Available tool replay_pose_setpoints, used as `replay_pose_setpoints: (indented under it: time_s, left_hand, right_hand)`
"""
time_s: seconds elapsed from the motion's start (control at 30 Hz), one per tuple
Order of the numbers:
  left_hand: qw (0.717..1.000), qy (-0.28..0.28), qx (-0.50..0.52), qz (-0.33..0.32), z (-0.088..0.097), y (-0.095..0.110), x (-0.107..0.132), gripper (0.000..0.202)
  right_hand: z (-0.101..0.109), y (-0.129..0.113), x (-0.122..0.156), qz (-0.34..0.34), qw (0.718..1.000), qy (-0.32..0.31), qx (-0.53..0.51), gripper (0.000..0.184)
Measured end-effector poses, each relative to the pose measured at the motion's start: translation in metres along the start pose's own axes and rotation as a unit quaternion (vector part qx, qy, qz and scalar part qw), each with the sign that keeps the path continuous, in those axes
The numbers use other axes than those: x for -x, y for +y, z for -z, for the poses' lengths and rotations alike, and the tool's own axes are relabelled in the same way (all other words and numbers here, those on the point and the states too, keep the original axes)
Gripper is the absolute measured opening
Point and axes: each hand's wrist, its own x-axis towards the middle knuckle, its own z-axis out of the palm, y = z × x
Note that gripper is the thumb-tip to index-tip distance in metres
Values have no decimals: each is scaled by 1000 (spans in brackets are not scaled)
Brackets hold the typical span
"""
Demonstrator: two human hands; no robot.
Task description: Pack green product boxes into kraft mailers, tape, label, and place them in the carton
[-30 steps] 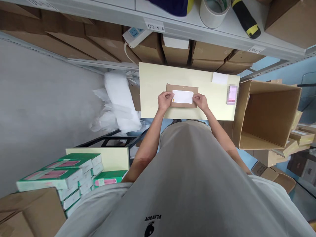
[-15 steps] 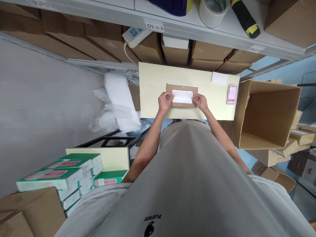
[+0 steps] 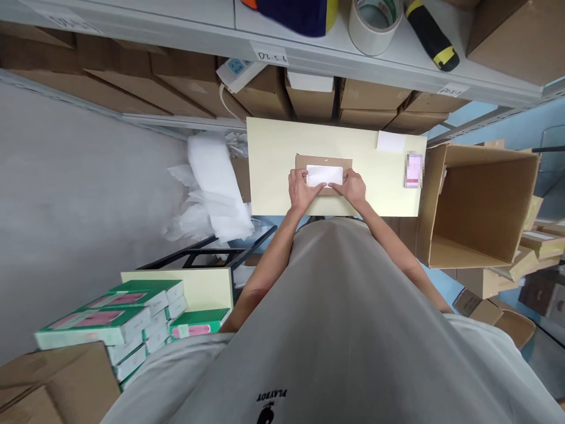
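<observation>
A small flat brown cardboard box (image 3: 324, 160) lies on the pale yellow tabletop (image 3: 273, 159), with a white label (image 3: 324, 174) over its middle. My left hand (image 3: 302, 188) is at the label's left side, fingers curled by its edge and thumb stretched along the lower edge. My right hand (image 3: 353, 187) mirrors it on the right, its thumb tip close to the left one. Both hands touch the label; whether the fingers also grip the box beneath cannot be made out.
A white paper slip (image 3: 391, 142) and a pink blurred item (image 3: 414, 171) lie on the table's right. Beside it stands a large open carton (image 3: 477, 206). A shelf ahead holds a tape roll (image 3: 375, 29) and a black-yellow tool (image 3: 432, 35). Green boxes (image 3: 92, 318) are stacked lower left.
My fingers have shifted from pinching the label's side edges, and both thumbs have come inward to its lower edge. The box has stayed about where it was on the table.
</observation>
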Motion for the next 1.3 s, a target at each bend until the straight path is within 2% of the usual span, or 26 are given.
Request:
replay_pose_setpoints:
  time_s: [0.07, 0.2, 0.37, 0.6, 0.77, 0.9, 1.1, 1.23, 1.3]
  left_hand:
    - [1000, 0, -9, -2, -3, 0, 2, 70]
    - [1000, -4, -23, 2, -6, 1, 2, 73]
    - [999, -13, -37, 28, -7, 11, 1, 79]
    - [997, 3, -5, 77, -5, 17, -8, 53]
    - [994, 8, 14, 106, -4, 17, -15, 38]
    - [995, 11, 15, 101, -3, 19, -19, 28]
    - [994, 1, -1, 109, 1, 14, -26, 19]
    - [997, -2, -8, 81, 4, 13, -22, 12]
    - [998, -16, -31, 45, 5, 18, -18, 25]
  right_hand:
    - [-2, -2, -1, -4, 1000, -1, 15, 46]
    - [-1, -1, -4, -12, 1000, -7, 9, 34]
    - [5, 0, -2, -3, 1000, -17, -8, 26]
    - [3, -1, -8, -32, 999, -14, -9, 35]
    - [1, 1, -13, -22, 1000, 8, 9, 45]
    - [6, -6, -10, -20, 998, -23, 54, 50]
    - [12, -19, -9, -11, 994, -36, 104, 69]
    - [16, -26, -12, -34, 993, -33, 107, 61]
    - [16, -32, -13, -40, 992, -34, 112, 53]
